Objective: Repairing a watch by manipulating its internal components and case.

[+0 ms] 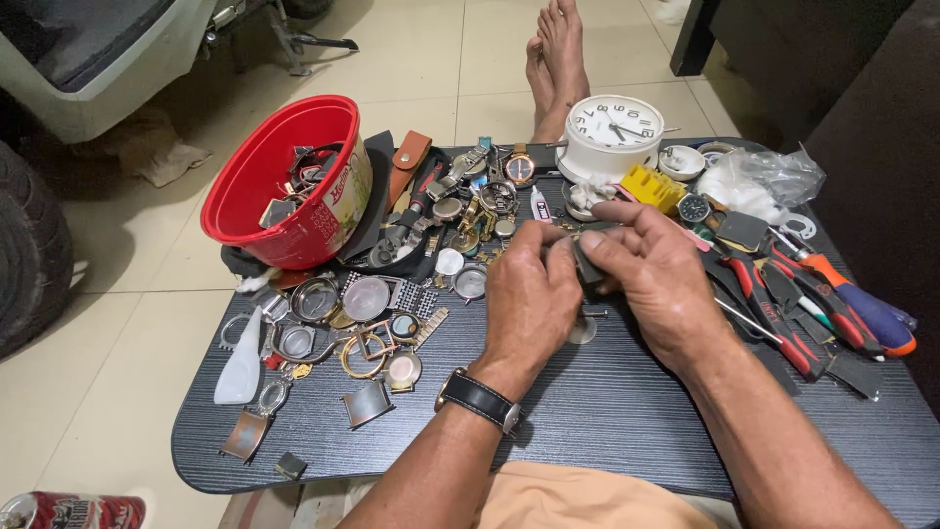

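Fingers of both hands close around a small dark watch part (586, 263) at the centre of the frame, just above the dark woodgrain table (607, 411). Left hand (529, 299), wearing a black-strapped wristwatch (479, 400), pinches the part from the left with thumb and fingertips curled in; right hand (654, 274) grips it from the right, index finger extended over the top. The part is mostly hidden by the fingers, so its exact form cannot be determined. To the left of centre lies a scatter of watch cases, bezels and straps (367, 323). A red plastic bowl (284, 181) holding more parts sits at upper left. A white alarm clock (612, 132) stands at upper centre, with a yellow block (654, 186) just beside it. Red-handled pliers (778, 313) and an orange-and-blue screwdriver (862, 304) lie at right.
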